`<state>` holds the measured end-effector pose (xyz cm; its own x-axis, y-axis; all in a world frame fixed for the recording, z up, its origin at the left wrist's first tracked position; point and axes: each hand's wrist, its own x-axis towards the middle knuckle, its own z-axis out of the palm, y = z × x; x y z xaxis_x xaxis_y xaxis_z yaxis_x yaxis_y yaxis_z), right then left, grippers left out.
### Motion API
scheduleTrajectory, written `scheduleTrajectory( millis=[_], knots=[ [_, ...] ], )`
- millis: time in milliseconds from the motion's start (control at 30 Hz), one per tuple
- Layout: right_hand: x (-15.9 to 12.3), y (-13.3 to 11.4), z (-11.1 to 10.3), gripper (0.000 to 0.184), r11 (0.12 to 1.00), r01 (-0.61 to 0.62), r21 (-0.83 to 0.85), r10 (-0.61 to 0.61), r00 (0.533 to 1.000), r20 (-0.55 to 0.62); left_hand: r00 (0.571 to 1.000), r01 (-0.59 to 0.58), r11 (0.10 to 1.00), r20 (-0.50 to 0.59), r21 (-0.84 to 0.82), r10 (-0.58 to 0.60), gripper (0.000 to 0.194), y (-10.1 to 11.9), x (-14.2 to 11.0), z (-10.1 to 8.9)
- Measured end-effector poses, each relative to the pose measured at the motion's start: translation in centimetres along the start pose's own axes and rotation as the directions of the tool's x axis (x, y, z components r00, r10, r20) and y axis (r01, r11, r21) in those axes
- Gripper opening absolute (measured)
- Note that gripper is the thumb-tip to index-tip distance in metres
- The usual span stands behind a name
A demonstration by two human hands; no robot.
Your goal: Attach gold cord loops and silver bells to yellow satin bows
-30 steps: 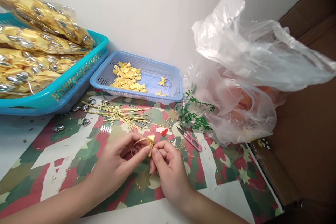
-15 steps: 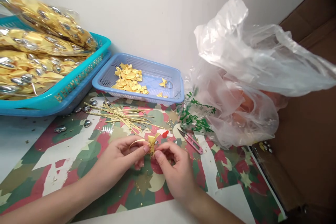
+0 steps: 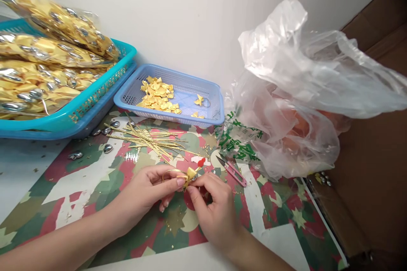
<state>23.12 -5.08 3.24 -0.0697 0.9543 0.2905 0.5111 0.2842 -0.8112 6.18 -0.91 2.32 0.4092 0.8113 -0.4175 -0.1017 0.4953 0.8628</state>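
Pinching a gold bow (image 3: 191,173) — both hands' fingers (image 3: 179,182) closed on it; blue basket (image 3: 200,120) holds more bows (image 3: 158,94).

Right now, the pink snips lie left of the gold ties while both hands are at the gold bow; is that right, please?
Not quite: the head view shows the pink snips lying right of the gold ties, while the left hand and right hand are indeed both at the gold bow.

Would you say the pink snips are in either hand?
No, the pink snips lie on the patterned tabletop, apart from the right hand.
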Motion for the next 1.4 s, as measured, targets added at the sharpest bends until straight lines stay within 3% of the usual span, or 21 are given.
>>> scheduleTrajectory(
  millis=[367, 633, 867, 1100, 1267, 1400],
  knots=[
    [-0.2, 0.4, 0.2, 0.020, 0.993, 0.101, -0.060, -0.102, 0.995, -0.018, 0.998, 0.014, 0.994, -0.062, 0.104, -0.008, 0.027, 0.1, 0.1, 0.2],
    [-0.1, 0.5, 0.3, 0.020, 0.985, 0.134, -0.107, -0.140, 0.989, -0.054, 0.999, -0.026, 0.999, -0.043, 0.034, 0.027, 0.017, 0.6, -0.1, 0.8],
    [-0.2, 0.8, 0.3, 0.022, 0.956, 0.214, -0.203, -0.220, 0.976, -0.006, 0.997, -0.051, 0.997, -0.054, 0.060, 0.054, 0.014, 1.0, 0.0, 1.0],
    [-0.2, 0.7, 0.4, 0.020, 0.970, 0.157, -0.187, -0.161, 0.987, -0.006, 0.994, -0.057, 0.991, -0.081, 0.119, 0.067, 0.014, 0.7, 0.1, 0.7],
    [0.1, 1.0, 0.0, 0.018, 0.979, 0.120, -0.165, -0.122, 0.992, -0.005, 0.988, -0.043, 0.998, -0.144, 0.036, 0.047, 0.015, 0.5, 0.2, 0.4],
    [0.4, 0.9, -0.5, 0.017, 0.973, 0.131, -0.190, -0.151, 0.984, -0.093, 0.989, -0.052, 0.998, -0.141, -0.032, 0.047, 0.019, 0.7, 0.3, 0.3]
  ],
)
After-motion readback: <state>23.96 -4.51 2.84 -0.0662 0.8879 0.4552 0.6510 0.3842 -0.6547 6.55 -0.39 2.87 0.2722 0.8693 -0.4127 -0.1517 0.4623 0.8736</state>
